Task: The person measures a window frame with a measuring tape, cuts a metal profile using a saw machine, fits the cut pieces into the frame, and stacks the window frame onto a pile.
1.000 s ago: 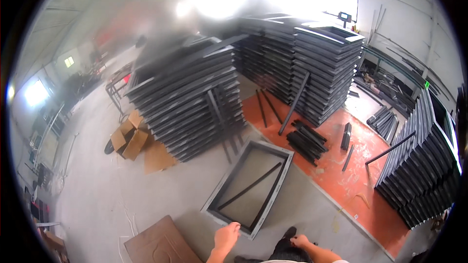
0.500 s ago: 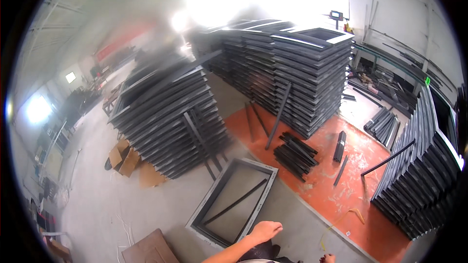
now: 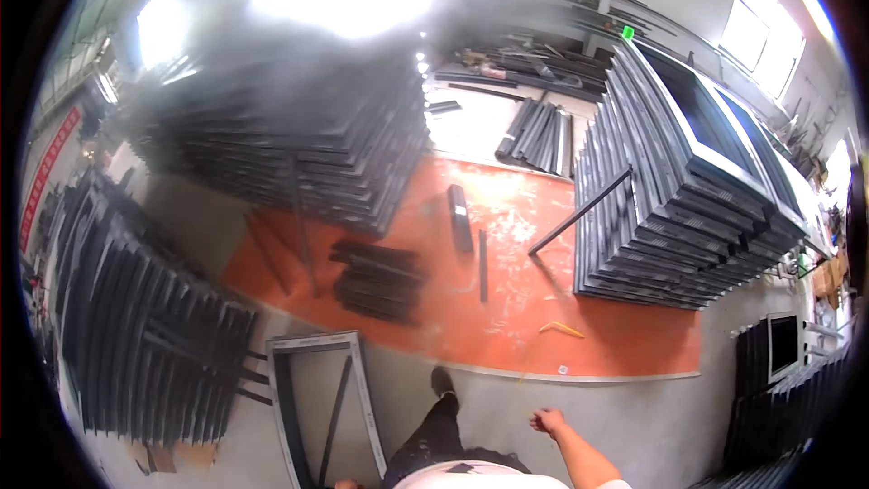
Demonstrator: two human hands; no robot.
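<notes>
My right hand [image 3: 547,421] hangs at the lower middle over the grey floor, its fingers loosely bent and apart, with nothing visible in it. Only a sliver of my left hand [image 3: 346,484] shows at the lower edge, beside the near end of a rectangular metal frame [image 3: 368,389]; its fingers are hidden. That frame is dark inside with a pale rim and lies on the floor. A loose dark bar [image 3: 335,417] runs lengthwise at a slant within it. My shoe [image 3: 442,382] is planted between the frame and the orange floor area.
Tall stacks of dark frames stand at left [image 3: 154,335], far left [image 3: 362,154] and right [image 3: 652,217]. A bar [image 3: 579,210] leans on the right stack. Bundled dark profiles [image 3: 376,281] and a yellow strap [image 3: 563,330] lie on the orange floor [image 3: 507,344].
My view has turned to the right, so the stacks and the floor frame sit farther left. My right hand has come further into view; my left has dropped almost out at the lower edge.
</notes>
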